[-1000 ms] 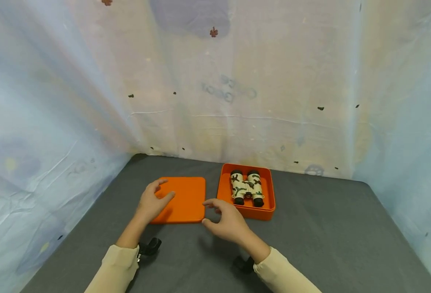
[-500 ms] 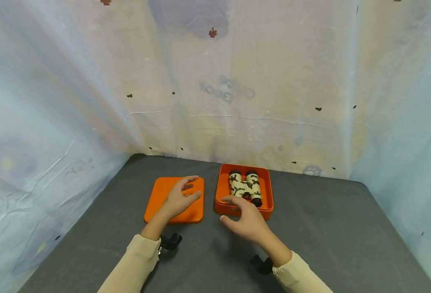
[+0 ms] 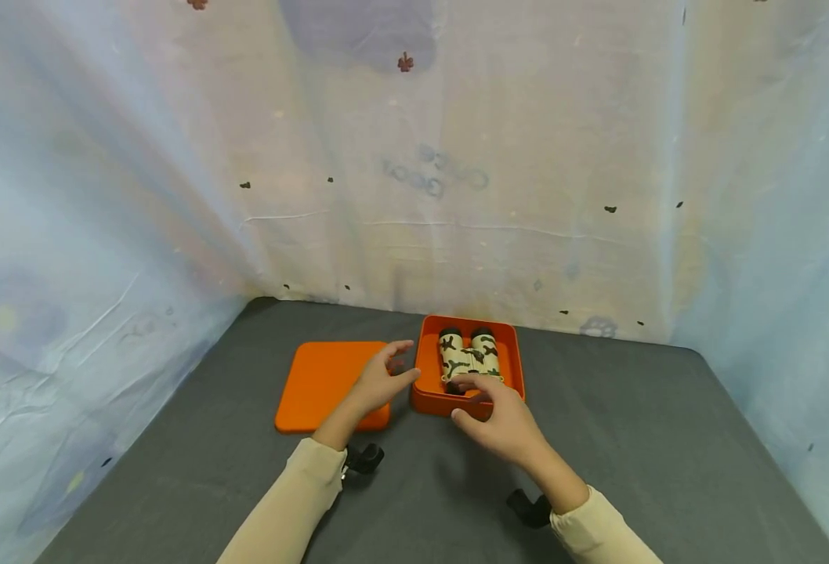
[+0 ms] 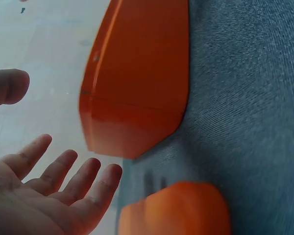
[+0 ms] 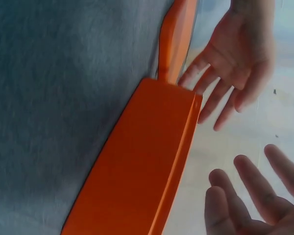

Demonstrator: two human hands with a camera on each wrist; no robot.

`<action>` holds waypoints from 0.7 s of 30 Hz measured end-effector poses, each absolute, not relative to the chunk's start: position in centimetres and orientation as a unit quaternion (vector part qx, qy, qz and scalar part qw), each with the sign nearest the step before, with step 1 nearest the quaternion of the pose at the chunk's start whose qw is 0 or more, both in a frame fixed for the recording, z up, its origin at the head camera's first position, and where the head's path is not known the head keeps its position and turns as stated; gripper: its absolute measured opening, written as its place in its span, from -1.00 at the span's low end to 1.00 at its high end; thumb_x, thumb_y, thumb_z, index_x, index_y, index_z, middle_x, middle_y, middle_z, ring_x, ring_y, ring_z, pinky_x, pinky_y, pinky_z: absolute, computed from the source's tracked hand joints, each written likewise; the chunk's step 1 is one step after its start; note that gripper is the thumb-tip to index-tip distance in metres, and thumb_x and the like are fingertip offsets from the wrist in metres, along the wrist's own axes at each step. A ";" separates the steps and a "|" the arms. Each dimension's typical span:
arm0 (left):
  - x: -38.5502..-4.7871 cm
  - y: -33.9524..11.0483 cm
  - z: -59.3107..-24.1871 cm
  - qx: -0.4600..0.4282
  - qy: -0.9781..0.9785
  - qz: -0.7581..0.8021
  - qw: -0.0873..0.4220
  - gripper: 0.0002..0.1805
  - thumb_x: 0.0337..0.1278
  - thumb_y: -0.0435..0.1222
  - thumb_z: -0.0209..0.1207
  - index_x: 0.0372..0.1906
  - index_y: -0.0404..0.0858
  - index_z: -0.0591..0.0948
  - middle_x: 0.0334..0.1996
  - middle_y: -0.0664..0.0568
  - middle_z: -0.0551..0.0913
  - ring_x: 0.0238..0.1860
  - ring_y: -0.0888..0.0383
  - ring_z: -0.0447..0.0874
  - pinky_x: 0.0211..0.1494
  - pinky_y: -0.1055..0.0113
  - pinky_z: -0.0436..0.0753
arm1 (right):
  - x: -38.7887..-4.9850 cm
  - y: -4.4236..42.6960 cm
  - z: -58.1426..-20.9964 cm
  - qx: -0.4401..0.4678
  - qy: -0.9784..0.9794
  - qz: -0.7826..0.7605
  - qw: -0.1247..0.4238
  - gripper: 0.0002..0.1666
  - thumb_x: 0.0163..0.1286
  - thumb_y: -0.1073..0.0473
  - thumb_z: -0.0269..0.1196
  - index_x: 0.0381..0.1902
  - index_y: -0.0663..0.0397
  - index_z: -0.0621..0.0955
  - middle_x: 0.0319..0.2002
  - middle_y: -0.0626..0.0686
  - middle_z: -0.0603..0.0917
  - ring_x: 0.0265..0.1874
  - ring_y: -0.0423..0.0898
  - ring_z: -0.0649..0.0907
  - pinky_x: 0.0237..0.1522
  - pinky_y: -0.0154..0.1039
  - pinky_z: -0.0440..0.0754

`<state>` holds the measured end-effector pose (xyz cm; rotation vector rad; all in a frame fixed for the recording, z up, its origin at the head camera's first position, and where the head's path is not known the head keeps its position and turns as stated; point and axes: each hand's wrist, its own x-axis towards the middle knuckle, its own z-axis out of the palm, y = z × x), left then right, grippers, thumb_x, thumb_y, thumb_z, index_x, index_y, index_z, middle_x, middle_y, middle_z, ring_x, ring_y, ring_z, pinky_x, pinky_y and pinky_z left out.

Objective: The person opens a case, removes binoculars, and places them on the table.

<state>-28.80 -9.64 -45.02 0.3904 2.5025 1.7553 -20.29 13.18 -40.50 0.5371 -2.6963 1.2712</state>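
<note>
Camouflage-patterned binoculars lie in an orange box near the back of the table. The box's side wall fills much of the left wrist view. My left hand hovers between the orange lid and the box, fingers spread and holding nothing. Over the box's near right edge hangs my right hand, fingers loosely bent, also holding nothing; it hides the binoculars' near right end. In the right wrist view, both the left hand and the right hand appear apart from the box.
A dark grey cloth covers the table. Pale patterned sheeting hangs behind it and along both sides. A black wrist mount sits under the left wrist, and another black mount under the right.
My left hand has moved right, from over the lid to the box's left side. My right hand has shifted right, across the box's near edge. Box, lid and binoculars stay put.
</note>
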 end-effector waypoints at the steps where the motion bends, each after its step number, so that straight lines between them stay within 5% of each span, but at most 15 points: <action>1: -28.8 -9.5 -45.1 0.123 0.811 0.571 0.034 -0.36 0.22 -0.19 0.24 0.39 -0.12 0.36 0.39 -0.13 0.33 0.34 -0.20 0.36 0.26 -0.10 0.50 | -20.4 13.4 -40.5 0.184 -0.887 0.419 0.065 -0.50 0.21 0.10 0.36 0.14 -0.19 0.57 0.06 -0.01 0.65 0.00 0.02 0.64 0.06 0.04 0.60; 11: -28.8 -8.9 -45.8 0.115 0.810 0.573 0.046 -0.40 0.23 -0.23 0.23 0.37 -0.07 0.37 0.39 -0.09 0.33 0.34 -0.18 0.37 0.24 -0.09 0.51 | -21.7 16.1 -39.6 0.232 -0.887 0.376 0.137 -0.51 0.22 0.12 0.34 0.14 -0.06 0.58 0.02 -0.02 0.65 -0.10 -0.05 0.62 -0.18 -0.11 0.58; 21: -28.7 -8.7 -45.7 0.120 0.818 0.561 0.043 -0.38 0.22 -0.29 0.23 0.38 -0.12 0.36 0.38 -0.10 0.35 0.31 -0.17 0.42 0.23 -0.06 0.53 | -23.6 17.4 -38.4 0.236 -0.891 0.361 0.142 -0.52 0.25 0.08 0.32 0.15 -0.10 0.57 0.06 0.06 0.62 -0.03 0.00 0.58 -0.23 -0.15 0.54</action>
